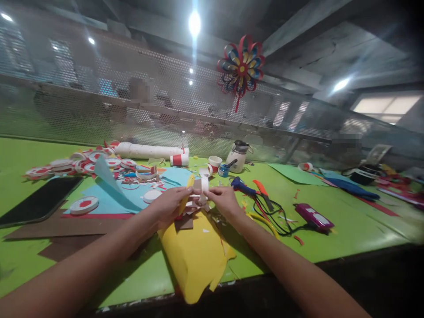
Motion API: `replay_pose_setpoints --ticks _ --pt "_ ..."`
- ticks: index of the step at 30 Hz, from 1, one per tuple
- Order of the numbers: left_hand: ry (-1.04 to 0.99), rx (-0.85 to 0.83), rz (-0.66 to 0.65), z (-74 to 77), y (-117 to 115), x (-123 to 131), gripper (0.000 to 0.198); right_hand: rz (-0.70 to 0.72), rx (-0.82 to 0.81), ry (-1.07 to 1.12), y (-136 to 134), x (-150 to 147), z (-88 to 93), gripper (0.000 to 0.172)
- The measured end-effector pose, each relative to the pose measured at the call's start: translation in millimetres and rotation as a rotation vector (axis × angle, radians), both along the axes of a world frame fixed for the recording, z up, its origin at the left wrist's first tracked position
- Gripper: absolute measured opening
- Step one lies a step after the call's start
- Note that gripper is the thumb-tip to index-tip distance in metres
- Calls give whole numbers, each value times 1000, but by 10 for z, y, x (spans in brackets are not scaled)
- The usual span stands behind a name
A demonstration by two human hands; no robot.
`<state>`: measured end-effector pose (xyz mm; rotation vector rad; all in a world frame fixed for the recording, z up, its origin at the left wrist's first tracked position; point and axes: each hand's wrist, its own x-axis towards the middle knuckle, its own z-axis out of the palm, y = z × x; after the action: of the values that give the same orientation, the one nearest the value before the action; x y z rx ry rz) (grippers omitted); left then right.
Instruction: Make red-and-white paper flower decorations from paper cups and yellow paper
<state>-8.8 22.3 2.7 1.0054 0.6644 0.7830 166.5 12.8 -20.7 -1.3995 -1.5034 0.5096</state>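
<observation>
Just above a curled sheet of yellow paper (195, 256), my two hands meet close together. My left hand (170, 203) is closed, with a narrow yellow strip (186, 194) upright in its fingers. Between the hands stands a white paper strip (205, 182), bent into a curl, and the thumb and finger of my right hand (225, 201) pinch its edge. A small brown card piece (184, 223) lies on the yellow paper below the fingers. White paper bits show under my hands; their exact shape is partly hidden.
Left are a black phone (39, 201), brown card (82, 226), blue paper (179, 175) and a pile of red-and-white discs (62, 164). Right are a blue glue gun (244, 186), an orange-handled tool (260, 188) and a purple corded device (314, 217). Cups and a jug (237, 157) stand behind.
</observation>
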Motion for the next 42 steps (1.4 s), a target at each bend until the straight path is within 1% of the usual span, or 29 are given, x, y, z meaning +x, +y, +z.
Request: replay_pose_setpoints --ticks 2,5,8,10,12,13,14,15,16,17,19,20,21,22,23,25,26,28,30,32,34,36,38,40,41,42 --pt "-21 4 -45 -41 -33 18 21 -1 -23 -20 -38 -58 -16 28" --pt "-27 -4 -14 -109 -26 38 19 11 -41 -65 -75 -127 -48 29" --pt "-28 -38 5 -180 21 46 16 43 -44 -114 -126 -168 -68 23" --pt "-31 -53 10 -217 47 32 15 66 -51 -126 -183 -138 -41 19" --pt "-23 -66 30 -242 59 5 15 61 -50 -142 -255 -8 35 19" --pt "-13 -73 44 -251 61 -10 15 42 -44 -157 -293 105 90 20" --pt "-2 -78 57 -257 61 -23 14 18 -35 -232 -333 246 152 22" --pt "6 -83 67 -262 60 -34 14 -40 -57 -311 -376 410 215 24" --pt "10 -87 76 -265 59 -41 13 -92 -125 -397 -424 585 275 27" --pt "9 -89 83 -267 59 -44 13 -122 -173 -430 -479 757 326 29" --pt "-12 -88 92 -267 62 -42 13 -127 -240 -490 -613 1040 381 30" --pt "-30 -85 95 -267 64 -39 13 -112 -272 -524 -688 1133 380 31" --pt "-51 -81 95 -268 68 -35 13 -78 -320 -571 -763 1189 360 37" --pt "-71 -79 88 -271 73 -32 14 -15 -421 -670 -833 1211 325 45" --pt "-89 -77 79 -276 78 -29 15 25 -476 -764 -892 1207 279 51" --pt "-110 -71 64 -296 94 -28 15 15 -482 -893 -960 1154 181 63" --pt "-118 -64 58 -311 103 -29 14 1 -497 -916 -964 1126 139 70" --pt "-124 -47 49 -343 121 -32 13 0 -551 -891 -908 1095 86 81" --pt "-122 -36 48 -366 133 -37 14 17 -609 -833 -800 1111 75 80" --pt "-130 -30 52 -371 132 -41 15 -8 -654 -798 -696 1162 100 69" --pt "-147 -23 50 -360 122 -44 15 -47 -656 -780 -652 1222 148 55" --pt "-146 -17 42 -342 110 -45 16 -32 -598 -731 -696 1266 203 47" --pt "-121 -19 29 -330 103 -42 17 59 -518 -607 -812 1269 256 52" --pt "-109 -20 17 -329 102 -32 18 188 -516 -450 -953 1218 304 56" --pt "-108 -24 16 -332 102 -25 18 220 -546 -411 -1016 1172 325 55" --pt "-109 -30 18 -337 103 -17 18 206 -537 -408 -1065 1115 347 50"
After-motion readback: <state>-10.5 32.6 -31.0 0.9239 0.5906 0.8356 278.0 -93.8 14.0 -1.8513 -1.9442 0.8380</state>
